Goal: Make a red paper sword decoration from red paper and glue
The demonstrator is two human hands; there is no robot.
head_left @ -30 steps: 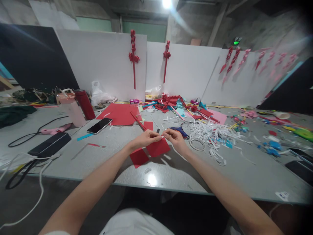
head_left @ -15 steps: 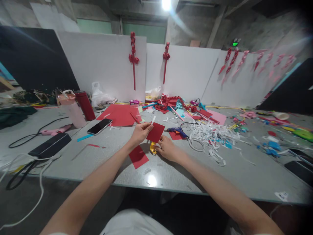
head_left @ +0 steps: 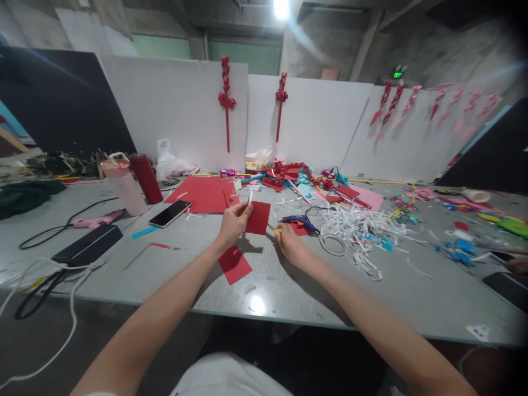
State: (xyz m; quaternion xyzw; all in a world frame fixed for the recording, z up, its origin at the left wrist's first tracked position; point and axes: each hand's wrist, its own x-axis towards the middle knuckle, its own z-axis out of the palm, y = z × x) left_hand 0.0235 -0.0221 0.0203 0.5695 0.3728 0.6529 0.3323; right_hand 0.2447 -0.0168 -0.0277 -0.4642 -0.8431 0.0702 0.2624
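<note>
My left hand [head_left: 235, 221] is closed, pinching a red paper square [head_left: 259, 218] together with a narrow white strip [head_left: 250, 197] that sticks up past the fingertips. To the right, my right hand [head_left: 289, 242] is closed around small yellow-handled scissors [head_left: 276, 231]. Most of their handle is hidden by the fingers, and the thin blade points toward the paper's lower right corner. Below my left hand, a second red paper piece [head_left: 235, 265] lies flat on the table. Just beyond my right hand is a blue glue gun [head_left: 303, 221], lying partly over more red paper.
White paper strips [head_left: 350, 225] are heaped at right. A phone [head_left: 170, 213], pink bottle [head_left: 124, 187], red flask [head_left: 146, 179], pink glue gun [head_left: 99, 219] and black power strip [head_left: 88, 245] stand or lie left. Another person's hand [head_left: 517, 265] shows at the right edge.
My right hand has lifted the yellow-handled scissors off the table and brought them up beside the paper. My left hand has shifted slightly left, turning the red square more upright.
</note>
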